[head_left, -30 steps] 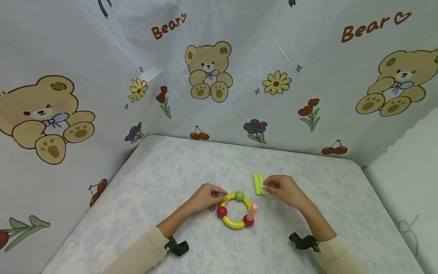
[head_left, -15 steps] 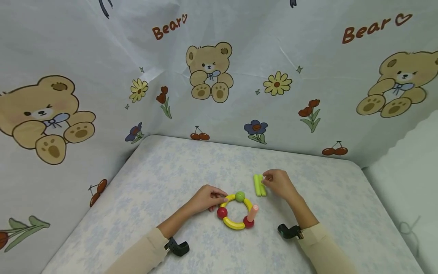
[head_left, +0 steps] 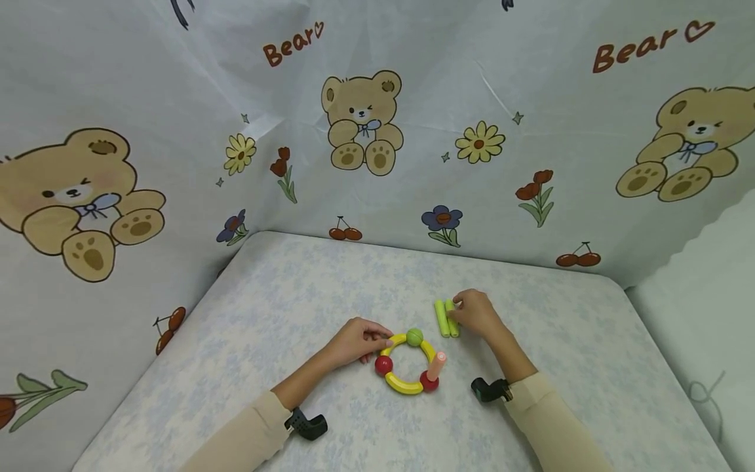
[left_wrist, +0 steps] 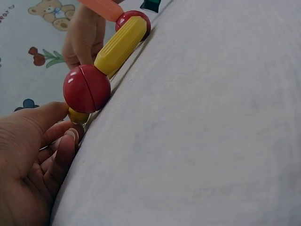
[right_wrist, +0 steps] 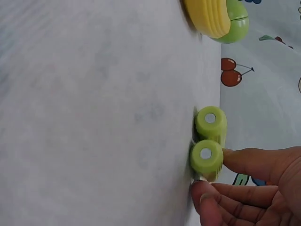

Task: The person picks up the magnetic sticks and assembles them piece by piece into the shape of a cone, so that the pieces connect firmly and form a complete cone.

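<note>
A ring of yellow curved rods [head_left: 404, 384] joined by balls lies on the table, with a green ball [head_left: 415, 337] at its far side and two red balls [head_left: 383, 365] nearer. From the right red ball a pink rod [head_left: 436, 366] stands up, leaning slightly. My left hand [head_left: 356, 342] pinches the ring's far-left yellow curved rod [left_wrist: 78, 116] between thumb and fingers. Beyond the ring, two light green rods [head_left: 441, 318] lie side by side, silver discs in their ends. The right one, a green rod [right_wrist: 207, 157], is pinched by my right hand [head_left: 476, 313], thumb above and fingers below.
A pale blue-patterned cloth covers the table [head_left: 283, 282]. Behind it hangs a sheet [head_left: 413, 196] printed with bears and flowers. A thin cable [head_left: 704, 393] shows at the right side. Both wrists wear black cameras [head_left: 307, 425].
My right hand has moved left and away from me onto the right green rod. A narrow gap now shows between the two green rods. The left hand stays on the ring.
</note>
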The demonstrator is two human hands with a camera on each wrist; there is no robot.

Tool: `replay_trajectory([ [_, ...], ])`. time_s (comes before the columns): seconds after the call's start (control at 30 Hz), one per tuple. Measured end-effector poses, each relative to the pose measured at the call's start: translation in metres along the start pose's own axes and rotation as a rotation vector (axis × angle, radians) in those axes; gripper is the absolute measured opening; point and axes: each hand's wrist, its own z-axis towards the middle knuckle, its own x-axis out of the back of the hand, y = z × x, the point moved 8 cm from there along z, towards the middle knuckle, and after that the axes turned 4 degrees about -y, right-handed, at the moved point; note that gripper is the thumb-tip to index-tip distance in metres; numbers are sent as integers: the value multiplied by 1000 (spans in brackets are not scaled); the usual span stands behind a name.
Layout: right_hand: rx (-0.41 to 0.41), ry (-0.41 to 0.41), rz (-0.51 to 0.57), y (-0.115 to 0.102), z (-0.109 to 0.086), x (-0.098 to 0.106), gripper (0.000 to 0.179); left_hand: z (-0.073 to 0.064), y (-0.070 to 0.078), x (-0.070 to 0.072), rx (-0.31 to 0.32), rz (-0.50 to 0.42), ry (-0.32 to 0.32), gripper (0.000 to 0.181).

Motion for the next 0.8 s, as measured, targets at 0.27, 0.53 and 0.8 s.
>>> replay_trajectory([
  [0.27,-73,-54,-4,-2,3,-4,36,0,0,-1,2,-1,9,23],
  [0.53,-52,5,61,-4,-12,9,38,2,1,-7,10,-3,-4,23],
  [0.8,124,110,247,-29,-32,22,35,3,-3,-5,14,9,8,24],
])
